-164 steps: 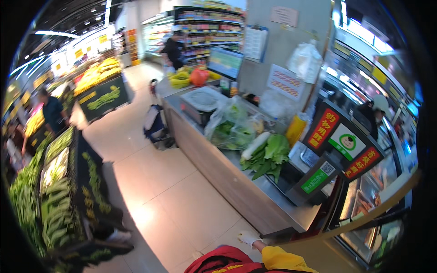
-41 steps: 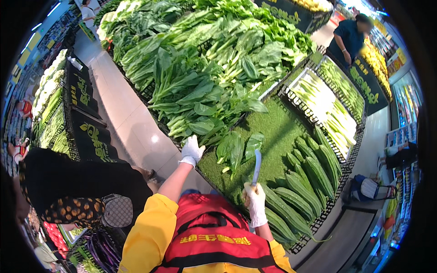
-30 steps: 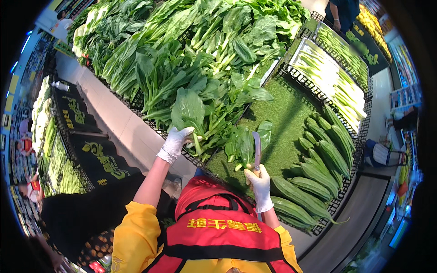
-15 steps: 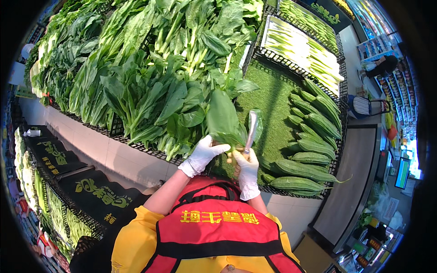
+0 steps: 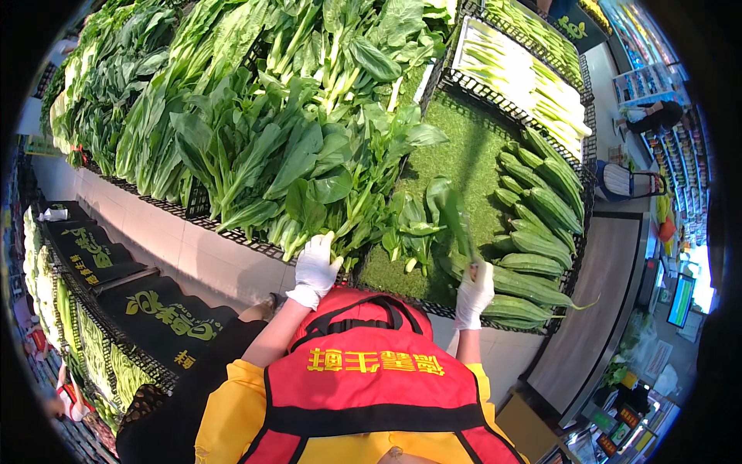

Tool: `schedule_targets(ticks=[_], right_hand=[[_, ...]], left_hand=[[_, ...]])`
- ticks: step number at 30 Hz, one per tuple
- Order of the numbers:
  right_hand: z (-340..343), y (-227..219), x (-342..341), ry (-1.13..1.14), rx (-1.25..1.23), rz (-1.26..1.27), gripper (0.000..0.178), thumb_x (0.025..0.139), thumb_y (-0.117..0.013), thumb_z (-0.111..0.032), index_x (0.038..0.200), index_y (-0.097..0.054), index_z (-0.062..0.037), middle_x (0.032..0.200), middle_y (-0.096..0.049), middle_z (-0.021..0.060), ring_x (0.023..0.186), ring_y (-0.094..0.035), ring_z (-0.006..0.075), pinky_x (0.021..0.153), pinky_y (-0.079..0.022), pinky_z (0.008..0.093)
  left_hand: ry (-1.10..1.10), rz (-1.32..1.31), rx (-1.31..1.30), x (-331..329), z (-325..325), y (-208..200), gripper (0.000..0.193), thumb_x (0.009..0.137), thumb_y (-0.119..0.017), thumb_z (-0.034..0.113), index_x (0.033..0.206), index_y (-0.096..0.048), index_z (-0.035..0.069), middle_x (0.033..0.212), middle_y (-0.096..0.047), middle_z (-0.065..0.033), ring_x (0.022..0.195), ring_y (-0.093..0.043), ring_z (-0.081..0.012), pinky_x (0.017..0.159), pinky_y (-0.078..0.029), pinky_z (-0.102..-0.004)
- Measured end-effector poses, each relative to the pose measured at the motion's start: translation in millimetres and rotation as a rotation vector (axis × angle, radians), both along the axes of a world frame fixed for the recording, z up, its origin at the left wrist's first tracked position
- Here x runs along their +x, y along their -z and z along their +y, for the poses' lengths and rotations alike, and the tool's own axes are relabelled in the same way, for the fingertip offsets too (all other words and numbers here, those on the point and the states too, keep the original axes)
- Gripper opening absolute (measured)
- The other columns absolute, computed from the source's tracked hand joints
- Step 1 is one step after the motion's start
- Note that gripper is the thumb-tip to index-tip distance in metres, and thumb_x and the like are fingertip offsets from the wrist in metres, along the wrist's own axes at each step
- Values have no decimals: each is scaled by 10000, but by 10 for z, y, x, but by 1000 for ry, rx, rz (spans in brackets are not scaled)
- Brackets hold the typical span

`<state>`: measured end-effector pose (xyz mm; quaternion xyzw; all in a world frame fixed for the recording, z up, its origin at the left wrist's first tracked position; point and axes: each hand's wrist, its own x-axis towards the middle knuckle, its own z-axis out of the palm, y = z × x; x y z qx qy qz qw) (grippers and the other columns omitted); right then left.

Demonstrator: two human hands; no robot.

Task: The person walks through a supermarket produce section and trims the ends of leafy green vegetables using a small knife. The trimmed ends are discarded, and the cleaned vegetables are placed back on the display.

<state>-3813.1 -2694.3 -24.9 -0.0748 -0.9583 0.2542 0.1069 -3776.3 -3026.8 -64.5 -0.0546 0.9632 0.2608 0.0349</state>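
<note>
At a produce stand (image 5: 198,203) — clasps a blurred knife (image 5: 468,238) in the right hand (image 5: 474,292), rests the uncurled left hand (image 5: 315,271), well apart, at heaped leafy greens (image 5: 301,155) — seemingly with one small bunch (image 5: 413,232) on turf (image 5: 448,131), most left.

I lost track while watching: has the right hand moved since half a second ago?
Yes. The right hand has moved to the person's right, judged against the long green gourds: it is closer to them now.

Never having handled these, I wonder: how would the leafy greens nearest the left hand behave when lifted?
The leafy greens would probably flop on top, since their broad leaves splay and bend; the thick pale stems are likely stiffer.
</note>
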Motion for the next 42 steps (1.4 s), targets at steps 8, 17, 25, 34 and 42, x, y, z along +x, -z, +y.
schedule_targets(ticks=[8,17,25,34,42], right_hand=[[-377,-416,-490,120,-882,62,164,891,-629,-73,1034,-581,-8,861,-601,22,666,-541,77,610,-461,224],[-1668,-716,-2515,-181,-912,67,272,864,-671,-177,1077,-609,-20,829,-586,4,709,-517,72,635,-435,227],[-1152,-544,-1471,-160,-1040,-237,196,866,-643,-109,1031,-592,-17,740,-617,21,547,-510,57,494,-392,189],[-854,-561,308,4,-1033,-493,255,888,-635,-89,1136,-579,-61,735,-550,-12,610,-495,68,576,-431,218],[-700,-345,354,-201,-431,-11,289,832,-658,-85,1109,-579,-71,777,-554,117,662,-560,290,596,-448,377]], left_hand=[[-63,82,-187,-214,92,158,360,779,-655,208,1085,-552,50,925,-557,-121,829,-567,-302,696,-473,-392],[-83,73,259,-121,-63,-93,246,755,-703,159,963,-602,76,826,-566,-73,707,-590,-229,627,-472,-327],[-496,-157,1748,-119,-131,-764,269,884,-627,98,1131,-583,1,1000,-645,-96,891,-653,-204,804,-539,-337],[-534,-195,1945,-449,498,-742,257,867,-627,14,1121,-588,22,1056,-656,-150,927,-661,-203,736,-562,-265],[-700,-239,1871,-421,1145,-793,204,837,-649,-17,1035,-607,6,1010,-654,-104,924,-646,-185,796,-550,-272]])
